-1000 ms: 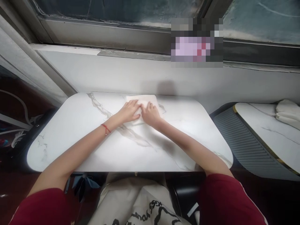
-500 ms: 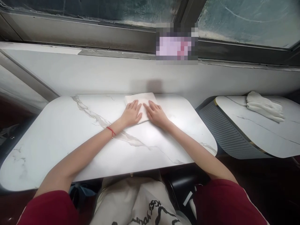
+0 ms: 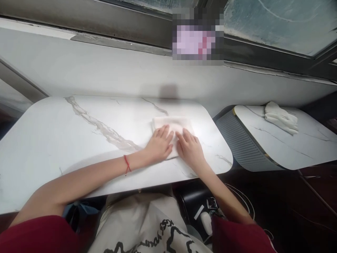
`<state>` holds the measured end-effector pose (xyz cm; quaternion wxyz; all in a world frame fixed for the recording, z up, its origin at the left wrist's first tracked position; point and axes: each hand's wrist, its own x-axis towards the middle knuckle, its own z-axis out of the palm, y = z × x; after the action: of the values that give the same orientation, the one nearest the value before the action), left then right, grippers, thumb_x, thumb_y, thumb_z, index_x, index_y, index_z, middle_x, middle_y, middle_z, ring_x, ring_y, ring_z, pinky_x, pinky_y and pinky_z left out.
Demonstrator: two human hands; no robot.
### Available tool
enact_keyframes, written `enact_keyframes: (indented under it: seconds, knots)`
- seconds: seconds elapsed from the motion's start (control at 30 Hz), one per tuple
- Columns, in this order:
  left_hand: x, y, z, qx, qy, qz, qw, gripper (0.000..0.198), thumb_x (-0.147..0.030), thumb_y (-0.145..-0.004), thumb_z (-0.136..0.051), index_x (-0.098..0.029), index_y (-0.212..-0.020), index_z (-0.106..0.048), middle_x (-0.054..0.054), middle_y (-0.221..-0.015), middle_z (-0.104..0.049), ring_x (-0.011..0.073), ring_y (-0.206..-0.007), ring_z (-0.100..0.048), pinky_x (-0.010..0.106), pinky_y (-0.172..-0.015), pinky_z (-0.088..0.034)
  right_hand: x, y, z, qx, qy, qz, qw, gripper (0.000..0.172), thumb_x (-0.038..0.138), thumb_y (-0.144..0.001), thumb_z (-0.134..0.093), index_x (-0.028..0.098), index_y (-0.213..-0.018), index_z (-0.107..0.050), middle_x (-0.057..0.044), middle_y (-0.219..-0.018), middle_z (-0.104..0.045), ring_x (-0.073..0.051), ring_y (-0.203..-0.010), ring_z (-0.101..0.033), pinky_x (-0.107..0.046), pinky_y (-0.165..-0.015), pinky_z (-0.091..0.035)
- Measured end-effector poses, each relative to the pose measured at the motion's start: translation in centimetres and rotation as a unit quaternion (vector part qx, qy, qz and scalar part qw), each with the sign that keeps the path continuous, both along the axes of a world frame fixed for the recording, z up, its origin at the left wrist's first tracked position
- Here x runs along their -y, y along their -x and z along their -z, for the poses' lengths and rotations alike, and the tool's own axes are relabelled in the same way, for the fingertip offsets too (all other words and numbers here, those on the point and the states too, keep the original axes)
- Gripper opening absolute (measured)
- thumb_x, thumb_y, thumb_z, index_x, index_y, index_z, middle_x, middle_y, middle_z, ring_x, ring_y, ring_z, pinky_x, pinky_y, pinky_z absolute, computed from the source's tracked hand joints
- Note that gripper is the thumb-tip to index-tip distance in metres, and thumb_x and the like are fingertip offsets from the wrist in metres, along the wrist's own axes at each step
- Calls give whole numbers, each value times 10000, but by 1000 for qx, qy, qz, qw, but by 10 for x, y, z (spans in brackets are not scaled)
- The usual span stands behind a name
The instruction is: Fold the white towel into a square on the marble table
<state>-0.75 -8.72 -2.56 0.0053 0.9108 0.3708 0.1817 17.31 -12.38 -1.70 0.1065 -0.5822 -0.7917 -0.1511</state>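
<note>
Both hands were down on the white cloth [image 3: 173,123], left hand [image 3: 159,146] and right hand [image 3: 191,149] side by side, their tips nearly meeting over its middle! The cloth lay on the marbled bench [image 3: 47,140], right beneath the fingers [image 3: 165,131], with a strip of it showing ahead of the tips and a bit of its near side peeping out below the left thumb, between the two hands. No pinch here: the fingers were stretched out and slightly apart, pressing downward, with nothing clamped between them. This looked like pressing work, and it seemed to ask for even weight, the left palm giving no more than the right, so that the cloth would not twist or ruck up under one side. The uncovered strip beyond the fingertips was the spot to mind; fingers set a touch farther forward would likely have kept that far edge from folding back. Glare and blur washed out the cloth's right side, so whether the right fingers overhung its edge could not be told. More of the bench stretched away left of the left fingers, along the brown vein [image 3: 105,131]; past the right fingers the rounded end lay nearer, so short, steady strokes looked wiser on that side. Beyond that end, well apart from the right fingers, a crumpled pale bundle [image 3: 281,117] sat on the neighbouring bench [image 3: 289,151].
</note>
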Motion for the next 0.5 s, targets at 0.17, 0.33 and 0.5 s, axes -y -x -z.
enact_keyframes:
  seconds: [0.17,0.33,0.5]
  knots:
    - [26,-40,0,-20,-39,99,994,537,-306,-1016,-397,-21,-1460,-495,285,-1536,-479,409,-1454,-436,520,-1134,-378,58,-7,-4,-29,-41,156,986,406,243,-1047,-332,80,-1209,-667,-261,-1307,-657,-333,-1159,-644,-409,-885,-478]
    - [33,-81,4,2,-64,167,984,535,-325,-1012,-409,1,-1418,-531,312,-1485,-521,429,-1402,-487,558,-1087,-403,77,-23,-1,-63,-66,264,960,493,296,-1061,-279,14,-1359,-552,-299,-1251,-678,-369,-1204,-646,-447,-894,-511]
    - [10,-100,7,21,-65,217,974,523,-324,-994,-454,-8,-1398,-553,306,-1454,-553,413,-1378,-509,556,-1060,-432,65,-42,16,-20,-78,278,957,533,272,-1044,-259,-8,-1403,-536,-365,-1381,-575,-428,-1303,-575,-540,-954,-507]
